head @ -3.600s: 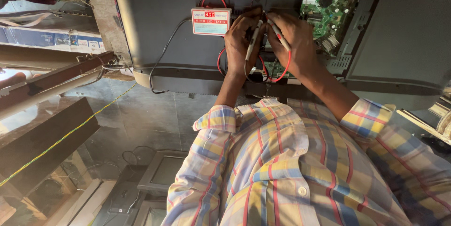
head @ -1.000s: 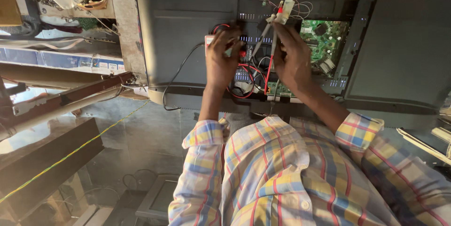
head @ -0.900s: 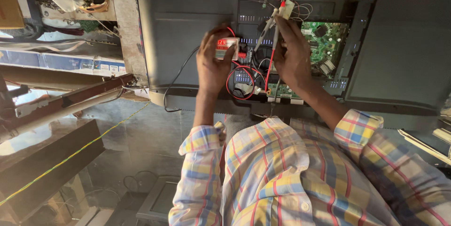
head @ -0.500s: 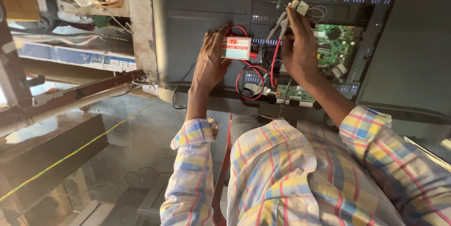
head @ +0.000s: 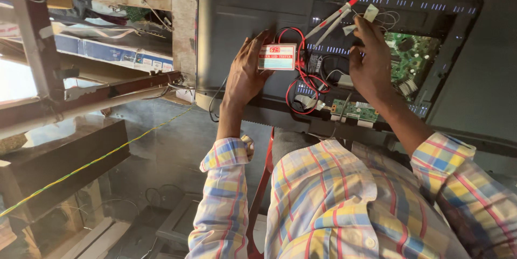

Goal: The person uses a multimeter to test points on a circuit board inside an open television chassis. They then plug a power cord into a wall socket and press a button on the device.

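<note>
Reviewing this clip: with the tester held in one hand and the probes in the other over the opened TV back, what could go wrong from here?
1. The left hand only pinches the small white box tester with a red display by its edge; it might slip and tug the looped red leads.
2. The right hand holds both thin red-and-white probes together, so their tips could touch each other or bridge contacts.
3. The exposed green circuit board lies close beside that hand and could be brushed.

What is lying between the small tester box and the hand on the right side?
In the head view, looped red and black leads lie between the tester box and the right hand, over the dark back panel.
</note>
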